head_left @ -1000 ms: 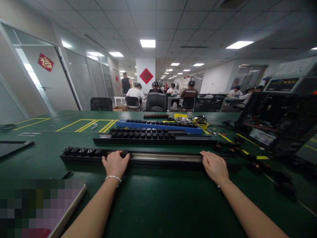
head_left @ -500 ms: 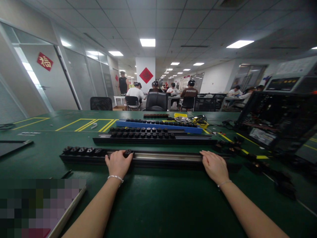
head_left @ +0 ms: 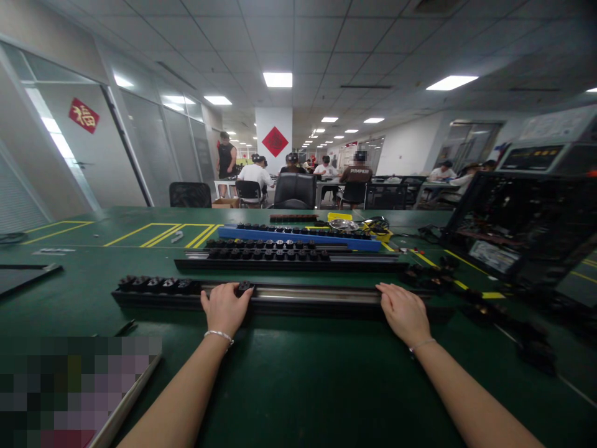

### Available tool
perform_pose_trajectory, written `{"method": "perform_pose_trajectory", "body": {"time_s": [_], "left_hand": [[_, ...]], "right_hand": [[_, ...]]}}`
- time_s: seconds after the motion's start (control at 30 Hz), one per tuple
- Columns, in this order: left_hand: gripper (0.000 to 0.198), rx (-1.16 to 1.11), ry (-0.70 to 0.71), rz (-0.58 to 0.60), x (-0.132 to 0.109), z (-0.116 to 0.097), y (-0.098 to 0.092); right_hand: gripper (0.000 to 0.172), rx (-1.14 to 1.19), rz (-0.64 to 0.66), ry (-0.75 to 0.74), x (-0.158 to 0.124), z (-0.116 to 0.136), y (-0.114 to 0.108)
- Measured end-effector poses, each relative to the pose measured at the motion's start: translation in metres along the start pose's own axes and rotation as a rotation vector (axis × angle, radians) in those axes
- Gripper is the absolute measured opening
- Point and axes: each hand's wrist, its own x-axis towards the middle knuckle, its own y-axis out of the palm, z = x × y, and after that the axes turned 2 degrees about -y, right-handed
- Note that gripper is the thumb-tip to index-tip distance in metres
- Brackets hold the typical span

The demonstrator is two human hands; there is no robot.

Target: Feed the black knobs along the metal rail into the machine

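A long black rail [head_left: 308, 306] with a bare metal strip along its top lies across the table in front of me. Several black blocks with round tops [head_left: 153, 284] sit in a row at its left end. My left hand [head_left: 227, 306] is over the middle of this rail, thumb and fingers closed around another black block [head_left: 245, 287], which is partly hidden. Towards the right end, my right hand [head_left: 405, 312] grips the rail, fingers laid over its far edge and thumb out of sight.
Behind are a second black rail with blocks [head_left: 289, 265] and a blue rail [head_left: 298, 238]. Loose black parts [head_left: 536, 348] and an open computer case [head_left: 517, 230] stand to the right. A pixelated box [head_left: 116, 398] is at lower left. Several people sit at far desks.
My left hand has slid slightly right along the rail with the black block. The right hand has stayed in place. Far off, a standing person has shifted left and turned.
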Motion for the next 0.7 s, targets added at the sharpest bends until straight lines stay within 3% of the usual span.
{"method": "perform_pose_trajectory", "body": {"time_s": [0.7], "left_hand": [[0.038, 0.004, 0.043, 0.009, -0.0008, -0.0008, 0.0026]], "right_hand": [[0.039, -0.012, -0.007, -0.003, 0.0006, -0.0002, 0.0014]]}}
